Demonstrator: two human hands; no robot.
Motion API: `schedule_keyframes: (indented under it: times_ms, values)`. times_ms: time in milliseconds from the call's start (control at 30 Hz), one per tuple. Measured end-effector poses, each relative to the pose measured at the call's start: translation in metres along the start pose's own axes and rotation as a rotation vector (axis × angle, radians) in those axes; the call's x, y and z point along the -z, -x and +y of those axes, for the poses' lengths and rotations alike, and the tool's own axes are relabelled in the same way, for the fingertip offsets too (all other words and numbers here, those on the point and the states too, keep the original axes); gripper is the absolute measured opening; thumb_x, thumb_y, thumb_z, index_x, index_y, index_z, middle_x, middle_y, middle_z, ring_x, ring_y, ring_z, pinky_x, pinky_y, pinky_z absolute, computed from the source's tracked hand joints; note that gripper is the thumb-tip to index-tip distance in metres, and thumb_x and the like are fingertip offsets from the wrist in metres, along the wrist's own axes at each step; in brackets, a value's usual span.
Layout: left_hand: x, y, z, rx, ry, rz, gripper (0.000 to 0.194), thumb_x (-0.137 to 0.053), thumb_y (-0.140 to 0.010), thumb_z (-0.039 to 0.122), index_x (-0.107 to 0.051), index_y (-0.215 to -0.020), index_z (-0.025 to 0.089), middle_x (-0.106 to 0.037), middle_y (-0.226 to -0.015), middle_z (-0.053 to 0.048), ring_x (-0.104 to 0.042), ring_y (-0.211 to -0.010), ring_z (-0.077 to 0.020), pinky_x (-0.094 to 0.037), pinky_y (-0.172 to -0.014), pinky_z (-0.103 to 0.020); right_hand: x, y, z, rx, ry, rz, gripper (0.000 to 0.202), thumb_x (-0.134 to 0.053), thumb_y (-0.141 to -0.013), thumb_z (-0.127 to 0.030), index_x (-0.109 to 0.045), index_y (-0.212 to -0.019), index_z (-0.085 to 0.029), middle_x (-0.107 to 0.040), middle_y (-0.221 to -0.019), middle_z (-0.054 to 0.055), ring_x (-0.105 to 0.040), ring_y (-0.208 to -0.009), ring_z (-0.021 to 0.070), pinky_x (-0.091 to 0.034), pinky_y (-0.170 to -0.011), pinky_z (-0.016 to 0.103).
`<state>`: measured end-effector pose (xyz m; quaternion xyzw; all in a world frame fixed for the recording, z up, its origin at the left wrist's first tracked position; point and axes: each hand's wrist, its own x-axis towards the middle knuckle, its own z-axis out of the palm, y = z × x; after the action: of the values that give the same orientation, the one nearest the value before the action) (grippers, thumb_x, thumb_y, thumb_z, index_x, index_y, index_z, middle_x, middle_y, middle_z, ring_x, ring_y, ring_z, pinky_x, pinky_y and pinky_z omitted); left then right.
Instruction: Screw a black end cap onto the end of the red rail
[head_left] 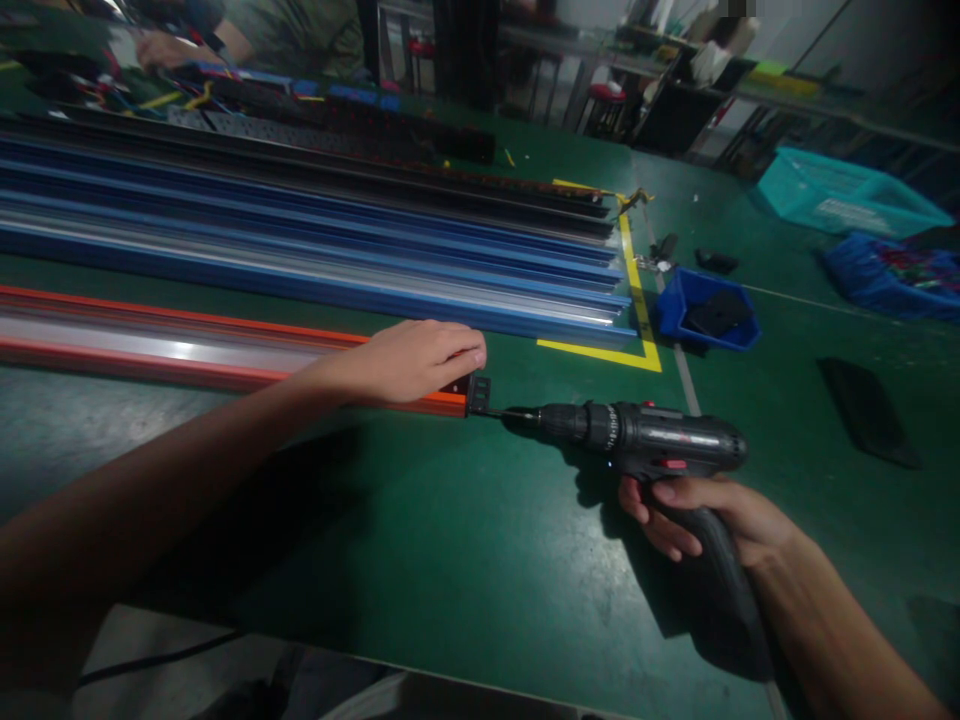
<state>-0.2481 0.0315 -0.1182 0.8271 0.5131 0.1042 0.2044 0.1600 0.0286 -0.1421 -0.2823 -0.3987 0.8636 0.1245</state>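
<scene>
An orange-edged metal profile (180,350) lies along the green table, with a small black end piece (481,393) at its right end. Over that end, my left hand (420,360) presses down with its fingers closed around the profile. My right hand (697,510) is wrapped round the handle of a black power drill (645,435), which points left. The drill's long bit (510,414) reaches the black end piece; whether it sits in a screw is too small to tell.
Several blue and black profiles (315,240) lie behind, beside yellow tape (600,355). A blue bin (709,308), a dark flat object (868,412) and a teal basket (851,190) are to the right. A person's hand (169,50) shows at the far left.
</scene>
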Motion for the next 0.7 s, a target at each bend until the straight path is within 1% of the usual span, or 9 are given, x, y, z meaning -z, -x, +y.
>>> schedule_keyframes:
  times_ms: [167,333,500,700]
  values:
    - [-0.0005,-0.0001,-0.001,-0.008,0.007,0.001,0.042,-0.036,-0.113,0.051,-0.065,-0.1,0.023,-0.071,-0.104,-0.003,-0.062,-0.089,-0.02,-0.038,-0.077,-0.032,0.0016,0.0005,0.0035,0.011,-0.031,0.018,0.02,-0.08,-0.095,-0.027,-0.084,-0.105,-0.01,-0.078,-0.09,0.01,-0.06,-0.048,0.0075,-0.06,-0.053,0.021]
    - [0.0,-0.0004,-0.0018,-0.007,0.002,-0.005,0.042,-0.036,-0.113,0.051,-0.065,-0.1,0.024,-0.071,-0.102,-0.002,-0.062,-0.087,-0.0199,-0.038,-0.076,-0.032,0.0033,0.0002,0.0059,0.023,-0.012,-0.007,0.025,-0.076,-0.097,-0.028,-0.084,-0.106,-0.006,-0.078,-0.091,0.013,-0.061,-0.05,0.0077,-0.061,-0.055,0.021]
    - [-0.0005,-0.0008,-0.0023,-0.007,-0.002,-0.004,0.043,-0.036,-0.113,0.051,-0.066,-0.101,0.024,-0.072,-0.105,-0.003,-0.064,-0.089,-0.0203,-0.039,-0.077,-0.032,0.0026,0.001,0.0044,0.013,-0.005,0.014,0.022,-0.076,-0.098,-0.028,-0.084,-0.102,-0.008,-0.076,-0.082,0.008,-0.061,-0.049,0.0073,-0.061,-0.055,0.021]
    - [0.0,0.0,-0.0006,-0.005,0.003,-0.005,0.042,-0.036,-0.113,0.05,-0.066,-0.1,0.023,-0.072,-0.104,-0.003,-0.063,-0.088,-0.0198,-0.039,-0.077,-0.032,0.003,0.0009,0.0039,0.006,-0.016,-0.005,0.02,-0.077,-0.098,-0.028,-0.084,-0.101,-0.01,-0.077,-0.087,0.008,-0.059,-0.05,0.0061,-0.06,-0.056,0.02]
